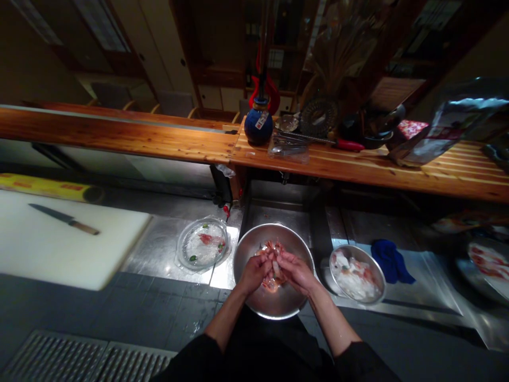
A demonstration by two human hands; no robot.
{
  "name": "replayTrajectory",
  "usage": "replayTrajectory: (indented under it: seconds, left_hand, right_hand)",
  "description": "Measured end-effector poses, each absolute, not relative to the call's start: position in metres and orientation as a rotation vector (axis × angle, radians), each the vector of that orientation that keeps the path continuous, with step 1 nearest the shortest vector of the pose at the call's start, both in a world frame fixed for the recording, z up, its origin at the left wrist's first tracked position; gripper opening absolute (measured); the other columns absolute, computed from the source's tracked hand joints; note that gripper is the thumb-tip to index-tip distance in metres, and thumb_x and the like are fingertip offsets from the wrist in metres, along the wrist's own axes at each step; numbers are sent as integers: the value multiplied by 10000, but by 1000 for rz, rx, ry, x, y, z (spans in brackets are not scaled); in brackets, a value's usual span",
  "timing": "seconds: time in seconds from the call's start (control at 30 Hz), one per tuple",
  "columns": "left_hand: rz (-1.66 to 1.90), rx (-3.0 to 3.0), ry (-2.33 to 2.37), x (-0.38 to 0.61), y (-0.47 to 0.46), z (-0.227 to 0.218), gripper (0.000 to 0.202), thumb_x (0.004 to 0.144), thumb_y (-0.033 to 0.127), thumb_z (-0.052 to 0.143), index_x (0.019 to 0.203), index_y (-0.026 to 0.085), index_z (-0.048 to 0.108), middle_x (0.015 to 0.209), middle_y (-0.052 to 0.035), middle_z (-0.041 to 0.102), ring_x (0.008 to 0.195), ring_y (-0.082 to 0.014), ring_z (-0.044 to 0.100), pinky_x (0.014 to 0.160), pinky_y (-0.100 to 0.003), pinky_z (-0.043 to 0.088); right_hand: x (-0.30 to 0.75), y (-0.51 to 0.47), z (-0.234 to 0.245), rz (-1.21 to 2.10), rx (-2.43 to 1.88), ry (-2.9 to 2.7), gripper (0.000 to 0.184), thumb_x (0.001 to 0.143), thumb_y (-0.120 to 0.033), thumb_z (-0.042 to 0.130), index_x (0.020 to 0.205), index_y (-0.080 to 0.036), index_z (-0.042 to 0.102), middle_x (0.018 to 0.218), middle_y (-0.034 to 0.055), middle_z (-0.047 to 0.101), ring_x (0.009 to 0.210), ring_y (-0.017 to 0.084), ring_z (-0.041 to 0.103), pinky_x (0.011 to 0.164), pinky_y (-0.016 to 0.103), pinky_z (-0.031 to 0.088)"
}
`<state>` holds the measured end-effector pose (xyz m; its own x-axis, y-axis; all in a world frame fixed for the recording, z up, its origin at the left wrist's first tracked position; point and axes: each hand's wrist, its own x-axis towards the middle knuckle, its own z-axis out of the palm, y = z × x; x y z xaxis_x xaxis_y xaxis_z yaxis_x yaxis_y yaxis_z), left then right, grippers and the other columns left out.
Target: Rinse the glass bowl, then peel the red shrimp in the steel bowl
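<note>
The fingers [279, 258] of the left hand [254, 274] and right hand [296, 271] were curled close together, pinching a raw orange-red shrimp [271, 284] just above a steel mixing bowl [274, 225], with a smaller steel bowl [357, 275] of white pieces right of the fingers and a clear plate [202, 244] left of them.

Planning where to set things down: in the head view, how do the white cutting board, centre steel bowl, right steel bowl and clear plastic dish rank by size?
Largest to smallest: the white cutting board, then the centre steel bowl. The right steel bowl and clear plastic dish look alike, so I won't rank them.
</note>
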<state>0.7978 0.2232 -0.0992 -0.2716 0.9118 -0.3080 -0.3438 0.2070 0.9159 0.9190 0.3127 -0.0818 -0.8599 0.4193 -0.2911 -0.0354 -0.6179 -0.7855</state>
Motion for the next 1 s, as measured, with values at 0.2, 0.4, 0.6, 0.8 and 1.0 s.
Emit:
replayTrajectory:
  seconds: [0.2, 0.4, 0.6, 0.8, 1.0]
  left_hand:
    - [1531, 160, 808, 802, 220, -106, 286, 656, 250, 831, 811, 111, 635, 641, -6, 605, 517, -72, 522, 506, -176, 403]
    - [1648, 38, 721, 805, 227, -106, 232, 648, 160, 786, 843, 116, 668, 814, -51, 670, 726, -128, 621, 673, -212, 491]
    - [1696, 138, 885, 803, 230, -109, 290, 652, 272, 809, 879, 128, 701, 769, -42, 670, 644, -124, 596, 613, -228, 482]
    - [1496, 480, 1368, 802, 229, -105, 318, 683, 394, 786, 815, 112, 720, 609, -16, 604, 509, -90, 501, 491, -193, 381]
    - [1416, 295, 1225, 803, 227, -112, 329, 651, 401, 799, 780, 123, 680, 590, -10, 587, 469, -91, 493, 437, -191, 341]
  right_hand:
    - [923, 311, -85, 2074, -839, -1545, 442, 798, -467, 699, 1146, -210, 606, 1035, 59, 687, 901, 187, 649, 814, 310, 507]
    - [925, 292, -79, 1496, -881, -1944, 212, 862, -415, 627, 918, -212, 612, 856, 43, 670, 795, 200, 621, 755, 322, 487]
    - [920, 298, -93, 1908, -1004, -1770, 399, 873, -552, 543, 747, -183, 623, 577, -1, 581, 504, 143, 496, 513, 261, 390]
    - [915, 311, -91, 1605, -1056, -1908, 397, 781, -579, 640, 819, -185, 659, 800, 52, 676, 758, 201, 610, 705, 304, 473]
    - [901, 313, -92, 2287, -869, -1258, 455, 752, -593, 665, 926, -173, 646, 785, 51, 679, 633, 177, 604, 580, 287, 462]
